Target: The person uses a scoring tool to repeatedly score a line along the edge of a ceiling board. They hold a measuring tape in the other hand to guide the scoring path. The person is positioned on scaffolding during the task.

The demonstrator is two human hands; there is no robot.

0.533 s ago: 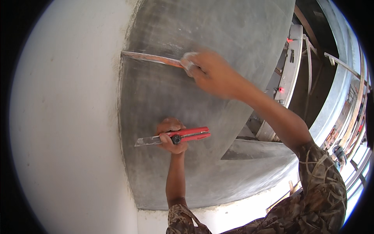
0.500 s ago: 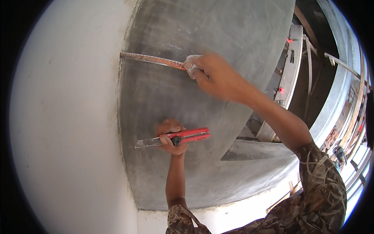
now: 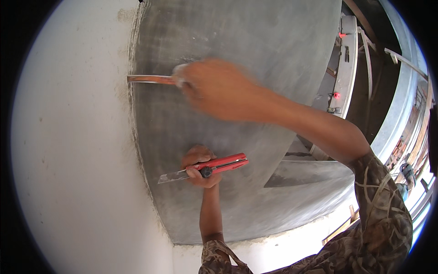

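Observation:
My left hand [image 3: 200, 176] is closed round a red utility knife [image 3: 230, 162] with a black knob. The knife's long, smudged blade [image 3: 173, 176] sticks out toward the white wall. Farther up, my right hand [image 3: 214, 89], blurred by motion and whitened at the fingertips, grips a narrow orange-brown strip [image 3: 150, 79] with pale edges. The strip lies across the grey surface, and its far end meets the rough seam beside the wall. Whether it is tape or a stiff strip I cannot make out. My fingers hide its near end.
A smooth grey cement-like surface [image 3: 246, 41] fills the middle, bordered by a white wall [image 3: 77, 137] on the left. Beyond its right edge, a pale ledge [image 3: 345, 75] carries small red items. Wooden poles and a person's foot [image 3: 407, 171] appear at far right.
My right hand has moved left toward the wall, and less of the strip shows between it and the seam. My left hand keeps the knife in nearly the same place. The view has shifted slightly.

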